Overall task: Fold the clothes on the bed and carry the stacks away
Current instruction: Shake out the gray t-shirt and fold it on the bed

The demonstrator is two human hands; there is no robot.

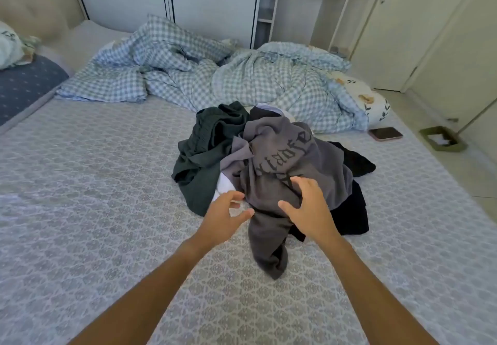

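Observation:
A pile of unfolded clothes lies in the middle of the bed [94, 210]. On top is a grey shirt with black lettering [282, 162]. A dark green garment [207, 145] lies at its left, black clothes [349, 210] at its right, and a bit of white cloth [223, 184] shows underneath. My left hand [223, 215] hovers at the pile's near left edge with fingers spread and loosely bent, holding nothing. My right hand [309, 207] is over the grey shirt's near part, fingers spread; whether its fingertips touch the cloth is unclear.
A crumpled blue checked duvet [242, 76] fills the far side of the bed. A phone [386, 133] lies near the right edge, with a floral pillow [368, 100] behind it. Pillows sit far left. A dustpan [443, 139] is on the floor at right; wardrobe and shelves stand behind.

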